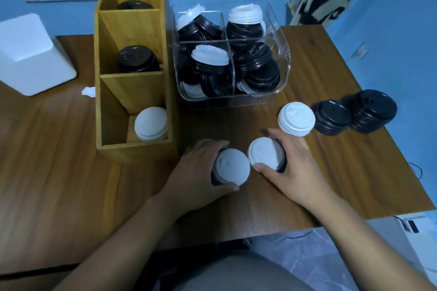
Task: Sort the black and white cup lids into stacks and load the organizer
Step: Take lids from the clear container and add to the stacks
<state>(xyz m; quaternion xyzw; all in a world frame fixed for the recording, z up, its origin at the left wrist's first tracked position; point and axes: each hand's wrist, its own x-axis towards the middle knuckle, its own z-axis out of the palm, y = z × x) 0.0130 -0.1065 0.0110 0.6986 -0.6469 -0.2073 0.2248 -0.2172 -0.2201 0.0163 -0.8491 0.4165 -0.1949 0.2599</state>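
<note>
Starting at the left edge of the table (59, 149), a white block (33, 54) sits well apart from the work. Next comes the wooden organizer (134, 149), with three compartments running away from the person. The far one holds black lids (134, 4), the middle one a black stack (138, 59), and the near one a white stack (151, 124). Just right of it, toward the far edge, a clear bin (227, 99) holds mixed lids not yet sorted.

Near the front edge, the left hand (198, 170) is wrapped round a short stack (233, 169), thumb on the near side and fingers on the far side. Its white top lid faces up with something dark beneath, but blur hides the count. Close beside it, the right hand (295, 165) clasps a tipped stack (266, 155), its white top facing left toward the other. Beyond that hand a sorted white pile (296, 119) stands on the table. A lower black pile (332, 117) and a taller black pile (372, 111) follow toward the right edge.

The coming move, I judge, turns on this: the organizer's white compartment lies left of and beyond the left hand, so that hand is nearer. The sorted white pile lies just beyond the right hand. The tipped stack's axis leans left and would need righting before it is set down.
</note>
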